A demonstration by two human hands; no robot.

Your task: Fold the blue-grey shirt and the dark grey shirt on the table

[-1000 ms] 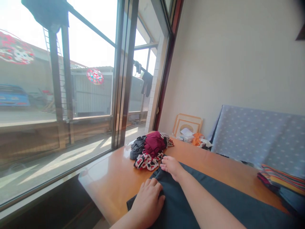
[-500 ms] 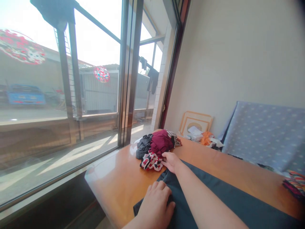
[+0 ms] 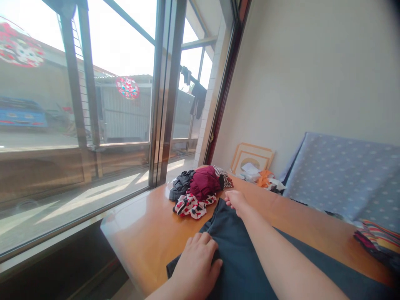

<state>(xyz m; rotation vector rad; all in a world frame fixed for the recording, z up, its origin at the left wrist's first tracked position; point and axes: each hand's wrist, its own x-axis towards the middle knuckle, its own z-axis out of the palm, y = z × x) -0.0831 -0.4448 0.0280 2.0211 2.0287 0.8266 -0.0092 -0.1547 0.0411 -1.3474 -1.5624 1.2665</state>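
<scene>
A dark blue-green garment [image 3: 234, 246], long and smooth like a pair of trousers, lies spread over the wooden table and runs off toward the lower right. My left hand [image 3: 198, 258] rests on its near left part, palm down, fingers stretched and slightly bent. At the garment's far edge, my right hand [image 3: 236, 201] has its fingers closed in a pinch on the cloth, where a corner stands up a little. Just beyond lies a heap of crumpled clothes: a maroon piece [image 3: 204, 182], a dark grey piece [image 3: 181, 185] and a white, red and black patterned piece [image 3: 193, 205].
The wooden table [image 3: 134, 237] reaches the window on the left. Striped folded clothes [image 3: 379, 239] lie at the right edge. Behind stand a pale blue dotted cloth cover [image 3: 340, 179], wooden frames [image 3: 251, 156] and an orange item [image 3: 265, 178] against the wall.
My right hand has moved away from the patterned piece, up and to the right, and the garment's far corner has come up with it. My left hand keeps its place on the cloth. The view has shifted slightly.
</scene>
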